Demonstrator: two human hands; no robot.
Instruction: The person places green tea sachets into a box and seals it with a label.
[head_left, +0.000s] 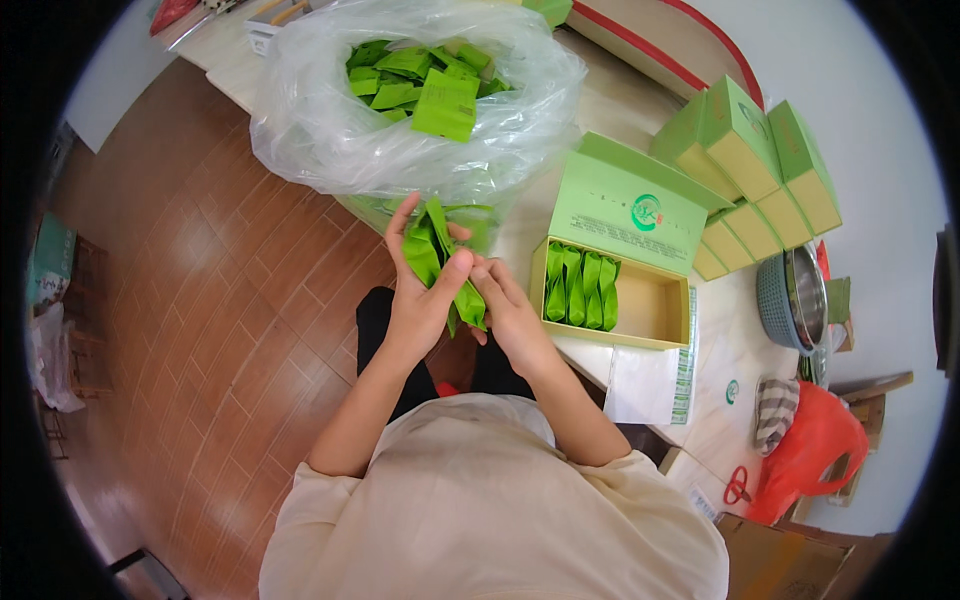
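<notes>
My left hand (421, 300) grips several green foil packets (427, 251) in front of my body. The fingers of my right hand (510, 307) close on the lower edge of these packets from the other side. To the right lies an open green gift box (615, 225) with its lid tilted back. Several green packets (581, 289) stand upright in a row in its left part, and bare cardboard shows in the right part. Beyond my hands, a large clear plastic bag (315, 142) gapes open, with many loose green packets (405, 64) inside.
Closed green boxes (742, 142) are stacked at the right. Beyond them are a blue basket with a metal bowl (806, 300), a red plastic bag (817, 442) and red-handled scissors (736, 486). Printed sheets (645, 382) lie at the table's near edge. Tiled floor (217, 300) extends to my left.
</notes>
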